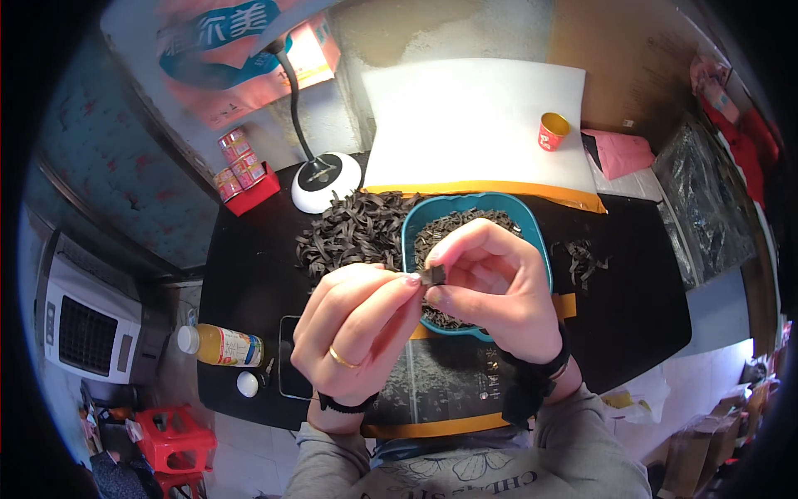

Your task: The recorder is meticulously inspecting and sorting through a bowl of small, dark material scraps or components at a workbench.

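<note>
My left hand (353, 324), with a gold ring on one finger, pinches one end of a small dark strip piece (433, 276). The other end sits between the thumb and forefinger of my right hand (519, 291); whether the piece is cloth or something stiffer cannot be made out. Both hands meet above a teal basin (405, 241) holding many short dark pieces (455, 223), and partly hide it. Just left of the basin lies a heap of longer black strips (353, 235). A smaller cluster of dark strips (584, 260) rests to the right.
On the black table (249, 274) stand a desk lamp (328, 183), a red box of small packets (251, 195) and a red paper cup (553, 131) on white foam sheeting (474, 125). At left lies a juice bottle (224, 345). A dark mat (440, 391) lies before me.
</note>
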`<action>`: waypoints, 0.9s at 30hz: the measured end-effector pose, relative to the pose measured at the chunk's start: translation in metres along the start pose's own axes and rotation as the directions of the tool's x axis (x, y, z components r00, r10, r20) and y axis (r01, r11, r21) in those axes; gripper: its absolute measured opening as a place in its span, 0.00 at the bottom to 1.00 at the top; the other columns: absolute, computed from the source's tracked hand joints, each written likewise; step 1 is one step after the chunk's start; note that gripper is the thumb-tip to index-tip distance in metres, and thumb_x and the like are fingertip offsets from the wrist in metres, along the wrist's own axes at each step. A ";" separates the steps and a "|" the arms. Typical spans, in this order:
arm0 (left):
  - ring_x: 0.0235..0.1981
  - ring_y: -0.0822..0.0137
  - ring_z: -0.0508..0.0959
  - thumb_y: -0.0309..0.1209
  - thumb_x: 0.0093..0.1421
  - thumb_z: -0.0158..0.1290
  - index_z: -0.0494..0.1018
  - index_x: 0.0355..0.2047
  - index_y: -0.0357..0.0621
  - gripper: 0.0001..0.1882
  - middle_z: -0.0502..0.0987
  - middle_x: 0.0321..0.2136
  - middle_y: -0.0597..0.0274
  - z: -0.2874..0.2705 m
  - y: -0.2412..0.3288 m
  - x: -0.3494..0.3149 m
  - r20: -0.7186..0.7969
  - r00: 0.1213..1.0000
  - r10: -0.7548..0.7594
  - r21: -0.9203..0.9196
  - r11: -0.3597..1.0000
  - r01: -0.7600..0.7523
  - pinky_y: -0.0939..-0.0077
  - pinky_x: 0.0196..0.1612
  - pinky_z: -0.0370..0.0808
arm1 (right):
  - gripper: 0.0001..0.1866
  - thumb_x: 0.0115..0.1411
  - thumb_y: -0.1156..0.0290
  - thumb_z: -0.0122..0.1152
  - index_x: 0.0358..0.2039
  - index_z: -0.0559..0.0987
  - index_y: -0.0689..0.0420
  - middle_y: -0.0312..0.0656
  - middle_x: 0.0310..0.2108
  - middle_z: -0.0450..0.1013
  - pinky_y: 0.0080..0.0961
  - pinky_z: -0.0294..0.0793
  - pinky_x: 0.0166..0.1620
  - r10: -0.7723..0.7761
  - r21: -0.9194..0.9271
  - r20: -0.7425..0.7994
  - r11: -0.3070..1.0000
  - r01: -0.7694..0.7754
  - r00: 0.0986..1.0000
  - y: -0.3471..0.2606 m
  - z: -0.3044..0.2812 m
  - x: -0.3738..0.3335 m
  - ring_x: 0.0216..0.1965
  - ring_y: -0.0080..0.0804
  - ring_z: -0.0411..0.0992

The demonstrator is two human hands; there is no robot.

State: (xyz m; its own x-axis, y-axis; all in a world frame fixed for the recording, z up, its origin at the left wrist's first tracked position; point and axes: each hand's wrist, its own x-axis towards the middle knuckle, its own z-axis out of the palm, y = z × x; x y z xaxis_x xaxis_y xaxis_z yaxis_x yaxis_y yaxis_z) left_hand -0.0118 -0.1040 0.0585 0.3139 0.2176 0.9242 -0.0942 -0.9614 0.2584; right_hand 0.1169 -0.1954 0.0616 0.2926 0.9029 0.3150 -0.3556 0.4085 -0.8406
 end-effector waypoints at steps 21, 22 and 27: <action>0.28 0.65 0.79 0.43 0.42 0.65 0.73 0.35 0.37 0.26 0.77 0.26 0.56 -0.007 0.015 0.001 0.691 0.673 -0.262 -0.130 0.872 0.473 0.76 0.31 0.75 | 0.09 0.50 0.81 0.62 0.34 0.76 0.62 0.38 0.27 0.76 0.17 0.71 0.34 -0.587 -0.713 -0.169 0.628 0.313 0.792 0.015 -0.028 0.019 0.29 0.20 0.74; 0.29 0.63 0.79 0.51 0.43 0.63 0.72 0.38 0.36 0.32 0.77 0.27 0.54 -0.004 0.018 -0.006 0.767 0.611 -0.194 -0.081 0.916 0.393 0.74 0.31 0.76 | 0.09 0.50 0.81 0.63 0.33 0.75 0.62 0.39 0.27 0.76 0.17 0.71 0.33 -0.641 -0.776 -0.149 0.548 0.312 0.753 0.016 -0.027 0.022 0.28 0.20 0.74; 0.24 0.64 0.78 0.48 0.41 0.66 0.72 0.41 0.38 0.32 0.76 0.25 0.54 0.042 0.025 -0.017 0.838 0.517 -0.177 -0.043 0.922 0.386 0.76 0.29 0.74 | 0.10 0.52 0.83 0.62 0.35 0.73 0.65 0.38 0.31 0.74 0.14 0.70 0.37 -0.552 -0.601 -0.271 0.737 0.309 0.789 -0.004 -0.029 0.014 0.33 0.17 0.71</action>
State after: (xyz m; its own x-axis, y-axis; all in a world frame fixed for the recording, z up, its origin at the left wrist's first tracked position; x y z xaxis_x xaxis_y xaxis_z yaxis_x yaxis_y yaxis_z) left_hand 0.0198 -0.1391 0.0372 0.9703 0.1414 0.1962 -0.0068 -0.7949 0.6067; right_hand 0.1483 -0.1886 0.0561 0.6676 0.4505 0.5928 0.3621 0.4993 -0.7872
